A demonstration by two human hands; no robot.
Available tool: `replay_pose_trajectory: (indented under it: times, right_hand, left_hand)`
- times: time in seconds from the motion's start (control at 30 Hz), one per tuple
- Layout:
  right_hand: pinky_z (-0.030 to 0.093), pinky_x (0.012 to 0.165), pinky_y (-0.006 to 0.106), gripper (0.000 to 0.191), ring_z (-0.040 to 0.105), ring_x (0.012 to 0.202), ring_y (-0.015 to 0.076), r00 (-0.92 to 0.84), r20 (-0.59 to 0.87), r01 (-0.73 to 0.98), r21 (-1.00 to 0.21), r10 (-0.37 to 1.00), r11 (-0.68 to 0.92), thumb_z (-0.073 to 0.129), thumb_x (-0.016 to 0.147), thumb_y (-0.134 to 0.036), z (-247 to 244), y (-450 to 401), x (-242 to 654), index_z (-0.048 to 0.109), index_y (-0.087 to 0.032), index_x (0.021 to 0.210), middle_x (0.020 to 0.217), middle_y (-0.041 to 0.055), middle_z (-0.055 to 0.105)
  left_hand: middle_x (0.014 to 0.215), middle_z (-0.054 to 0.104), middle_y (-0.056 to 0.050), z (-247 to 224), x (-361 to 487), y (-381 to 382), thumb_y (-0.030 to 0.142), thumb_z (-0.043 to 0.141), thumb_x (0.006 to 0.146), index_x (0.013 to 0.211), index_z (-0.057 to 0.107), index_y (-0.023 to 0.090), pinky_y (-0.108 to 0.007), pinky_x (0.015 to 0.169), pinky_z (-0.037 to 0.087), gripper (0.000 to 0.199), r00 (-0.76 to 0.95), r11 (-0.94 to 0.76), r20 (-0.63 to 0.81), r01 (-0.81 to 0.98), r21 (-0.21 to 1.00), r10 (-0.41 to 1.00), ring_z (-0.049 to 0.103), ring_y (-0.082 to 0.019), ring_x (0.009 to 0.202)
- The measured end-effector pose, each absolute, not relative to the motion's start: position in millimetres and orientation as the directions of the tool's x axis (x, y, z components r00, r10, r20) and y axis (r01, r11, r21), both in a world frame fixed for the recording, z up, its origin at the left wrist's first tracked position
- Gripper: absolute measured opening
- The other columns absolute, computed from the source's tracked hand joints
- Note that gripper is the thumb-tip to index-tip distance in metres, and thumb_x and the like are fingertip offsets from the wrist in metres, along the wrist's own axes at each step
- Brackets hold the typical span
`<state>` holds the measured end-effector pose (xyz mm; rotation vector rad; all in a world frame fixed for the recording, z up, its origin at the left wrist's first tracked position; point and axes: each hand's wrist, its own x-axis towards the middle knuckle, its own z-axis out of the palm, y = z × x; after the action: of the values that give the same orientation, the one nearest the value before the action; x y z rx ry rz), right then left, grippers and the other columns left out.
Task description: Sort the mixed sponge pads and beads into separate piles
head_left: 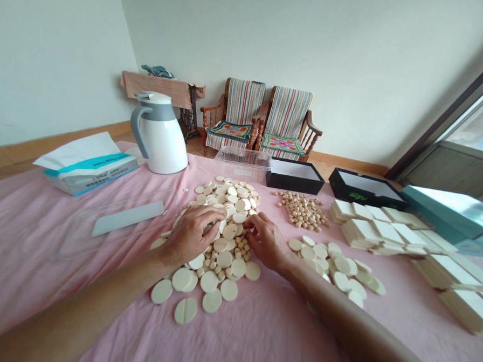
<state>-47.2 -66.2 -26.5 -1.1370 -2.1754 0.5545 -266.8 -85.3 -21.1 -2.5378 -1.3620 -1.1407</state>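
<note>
A mixed heap of pale round wooden discs and small wooden beads lies in front of me on the pink cloth. At the heap's left side is my left hand, with its fingers curled down onto the discs. Across from it, my right hand bends its fingers in at the heap's right edge, close to the beads. Whatever either set of fingertips pinches is hidden. Beyond my right hand sits a separate pile of beads, and nearer my right forearm lies a pile of discs only.
Stacks of thin square wooden pieces stand on the right. Behind them are two black boxes and a teal box. A clear plastic container, a white jug, a tissue pack and a clear lid also surround the heap.
</note>
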Motion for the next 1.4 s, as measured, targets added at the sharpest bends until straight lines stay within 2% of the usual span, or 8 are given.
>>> replay_pose_trajectory:
  times: [0.3, 0.47, 0.63, 0.73, 0.83, 1.03, 1.23, 1.4]
  right_hand:
    - [0.040, 0.061, 0.024, 0.017, 0.051, 0.065, 0.0129, -0.384, 0.452, 0.639, -0.499, 0.805, 0.585, 0.049, 0.071, -0.004, -26.6, -44.9, -24.6, 0.050, -0.019, 0.080, 0.079, 0.0021, 0.054]
    - [0.040, 0.063, 0.027, 0.015, 0.050, 0.067, 0.0158, -0.090, 0.494, 0.843, -0.425, 0.865, 0.330, 0.048, 0.068, -0.007, -20.7, -6.1, 31.2, 0.053, -0.019, 0.075, 0.077, 0.0034, 0.055]
    - [0.043, 0.066, 0.030, 0.025, 0.053, 0.069, 0.0176, 0.129, 0.514, 0.879, -0.455, 0.848, 0.142, 0.045, 0.073, -0.008, -17.5, 5.5, 59.8, 0.061, -0.016, 0.090, 0.090, 0.0091, 0.057]
    - [0.043, 0.068, 0.030, 0.025, 0.055, 0.073, 0.0181, 0.049, 0.516, 0.869, -0.445, 0.855, 0.218, 0.044, 0.074, -0.007, -17.7, -1.3, 46.0, 0.062, -0.017, 0.088, 0.089, 0.0081, 0.060]
    - [0.046, 0.071, 0.029, 0.021, 0.057, 0.073, 0.0162, -0.184, 0.494, 0.759, -0.478, 0.849, 0.443, 0.046, 0.074, -0.006, -20.5, -14.4, 17.4, 0.062, -0.018, 0.084, 0.082, 0.0047, 0.063]
    - [0.046, 0.090, 0.037, 0.041, 0.057, 0.104, 0.0200, -0.593, 0.427, 0.509, -0.459, 0.683, 0.728, 0.044, 0.081, -0.001, -23.6, -46.7, -28.0, 0.059, -0.019, 0.115, 0.111, 0.0102, 0.063]
    - [0.047, 0.078, 0.030, 0.017, 0.057, 0.087, 0.0180, -0.497, 0.360, 0.641, -0.461, 0.789, 0.614, 0.048, 0.087, -0.007, -24.3, -56.7, -36.3, 0.060, -0.016, 0.095, 0.094, 0.0089, 0.060]
    - [0.043, 0.067, 0.023, 0.013, 0.055, 0.072, 0.0125, -0.475, 0.322, 0.648, -0.501, 0.819, 0.573, 0.052, 0.083, -0.004, -25.6, -55.7, -35.0, 0.057, -0.017, 0.084, 0.088, 0.0040, 0.056]
  left_hand:
    - [0.103, 0.071, -0.005, -20.1, -265.9, -84.5, 0.014, 0.052, 0.087, 0.097, 0.066, 0.021, -0.036, 0.090, 0.048, 0.018, 0.346, -0.622, 0.627, 0.726, 0.292, 0.698, 0.064, -0.020, 0.100]
    - [0.102, 0.071, -0.005, -20.2, -267.1, -85.0, 0.015, 0.051, 0.089, 0.098, 0.065, 0.020, -0.036, 0.090, 0.048, 0.017, 0.353, -0.625, 0.625, 0.725, 0.288, 0.697, 0.064, -0.020, 0.100]
    - [0.102, 0.071, -0.005, -20.6, -267.2, -84.9, 0.015, 0.051, 0.088, 0.098, 0.065, 0.020, -0.037, 0.090, 0.048, 0.017, 0.359, -0.631, 0.630, 0.725, 0.277, 0.689, 0.064, -0.020, 0.100]
    - [0.102, 0.071, -0.005, -21.3, -267.0, -84.1, 0.014, 0.052, 0.087, 0.097, 0.066, 0.020, -0.037, 0.090, 0.048, 0.018, 0.358, -0.631, 0.630, 0.724, 0.279, 0.689, 0.064, -0.020, 0.100]
    - [0.103, 0.071, -0.005, -21.2, -266.9, -83.5, 0.014, 0.051, 0.087, 0.098, 0.066, 0.020, -0.037, 0.090, 0.048, 0.019, 0.359, -0.628, 0.626, 0.726, 0.279, 0.693, 0.065, -0.020, 0.100]
    - [0.103, 0.071, -0.005, -20.1, -266.2, -84.5, 0.015, 0.052, 0.087, 0.097, 0.066, 0.021, -0.037, 0.090, 0.048, 0.018, 0.348, -0.623, 0.628, 0.729, 0.286, 0.696, 0.065, -0.020, 0.100]
    - [0.103, 0.071, -0.005, -20.1, -266.2, -84.9, 0.015, 0.052, 0.087, 0.098, 0.066, 0.021, -0.037, 0.089, 0.048, 0.018, 0.354, -0.624, 0.630, 0.732, 0.274, 0.692, 0.065, -0.020, 0.099]
    - [0.103, 0.071, -0.004, -20.6, -266.4, -84.2, 0.014, 0.052, 0.086, 0.098, 0.066, 0.021, -0.037, 0.090, 0.048, 0.019, 0.363, -0.631, 0.630, 0.727, 0.271, 0.687, 0.065, -0.020, 0.100]
